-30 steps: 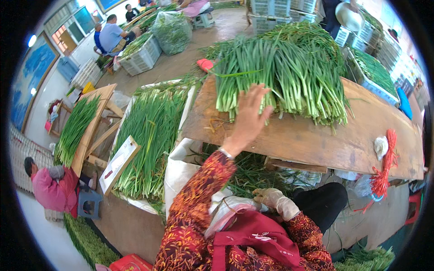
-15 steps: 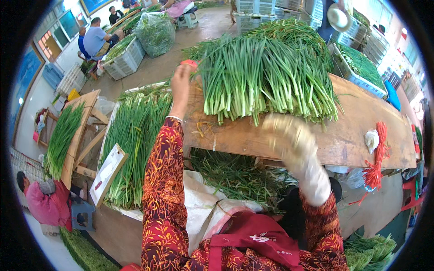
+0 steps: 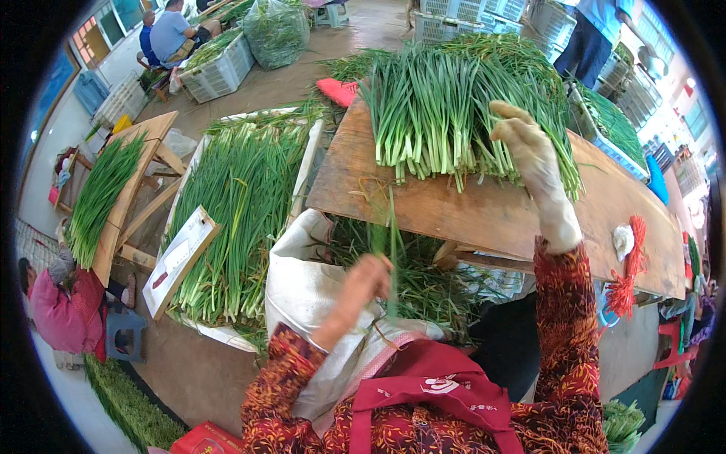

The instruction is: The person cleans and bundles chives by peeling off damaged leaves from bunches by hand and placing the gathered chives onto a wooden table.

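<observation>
A large pile of garlic chives (image 3: 431,106) lies on the wooden table (image 3: 620,212), pale stems toward me. My right hand (image 3: 525,144), in a pale glove, is raised by the right part of the pile; its fingers are slightly bent and apart, with nothing seen in them. Low over the near side of the table, my bare left hand (image 3: 359,287) is closed on a few thin green leaves (image 3: 392,257), blurred by motion. Below it are a white woven sack (image 3: 302,261) over my lap and loose chive scraps (image 3: 423,272) under the table edge.
A white crate (image 3: 306,163) full of chives stands to the left, with a box-like board (image 3: 181,261) leaning on it. Red twine (image 3: 631,265) hangs at the table's right edge. A red item (image 3: 338,91) lies at its far left corner. Other people sit farther off.
My left hand has come down from the far left corner, leaving the red item, and now holds a few leaves. My right hand has moved up and right toward the pile. The view has shifted.
</observation>
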The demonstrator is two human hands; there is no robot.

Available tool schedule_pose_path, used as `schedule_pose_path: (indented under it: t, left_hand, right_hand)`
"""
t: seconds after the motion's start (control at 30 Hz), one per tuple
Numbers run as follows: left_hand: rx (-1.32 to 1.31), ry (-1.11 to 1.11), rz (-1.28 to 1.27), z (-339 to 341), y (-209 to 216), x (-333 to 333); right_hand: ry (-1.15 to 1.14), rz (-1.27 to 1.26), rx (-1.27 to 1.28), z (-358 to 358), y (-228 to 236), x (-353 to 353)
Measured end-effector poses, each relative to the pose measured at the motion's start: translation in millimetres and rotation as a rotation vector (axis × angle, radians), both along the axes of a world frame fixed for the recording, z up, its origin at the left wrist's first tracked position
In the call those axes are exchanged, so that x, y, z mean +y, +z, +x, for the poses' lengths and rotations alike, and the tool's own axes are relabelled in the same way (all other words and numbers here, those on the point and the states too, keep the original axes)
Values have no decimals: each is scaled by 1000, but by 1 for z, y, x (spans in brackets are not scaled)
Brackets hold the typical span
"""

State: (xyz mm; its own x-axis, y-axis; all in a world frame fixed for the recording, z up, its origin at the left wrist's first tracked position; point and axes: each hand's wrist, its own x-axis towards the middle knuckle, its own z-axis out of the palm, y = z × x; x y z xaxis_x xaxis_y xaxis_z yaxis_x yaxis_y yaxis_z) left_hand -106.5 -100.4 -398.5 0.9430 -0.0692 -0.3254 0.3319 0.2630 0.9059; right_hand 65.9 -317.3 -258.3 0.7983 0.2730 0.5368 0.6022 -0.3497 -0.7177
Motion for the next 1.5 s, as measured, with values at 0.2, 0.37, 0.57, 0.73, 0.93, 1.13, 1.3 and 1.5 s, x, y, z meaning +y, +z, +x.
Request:
schedule_pose_path:
  t: [0.2, 0.37, 0.57, 0.73, 0.93, 1.13, 1.3, 1.5]
  left_hand:
    - [-547, -782, 997, -39, -54, -53]
    - [-544, -675, 1335, -3, -52, -52]
    - [-606, -441, 1275, 5, -52, -41]
    - [-616, -505, 1247, -7, -42, -43]
    - [-662, -473, 1189, -8, -45, -46]
    - [-654, -516, 1209, -13, -54, -47]
    - [-630, -554, 1276, -11, -58, -49]
    - [-460, -567, 1222, -9, -43, -31]
  right_hand:
    - [768, 166, 616, -100, -20, -6]
    - [392, -1625, 657, -107, -64, 24]
    - [125, -856, -272, -18, -34, 79]
    - [7, -1117, -144, 20, -30, 107]
    - [114, -851, -330, 32, -42, 90]
    - [-151, -593, 123, 16, -33, 101]
    - [105, 120, 309, 24, -30, 78]
    - [642, 695, 405, -20, 50, 6]
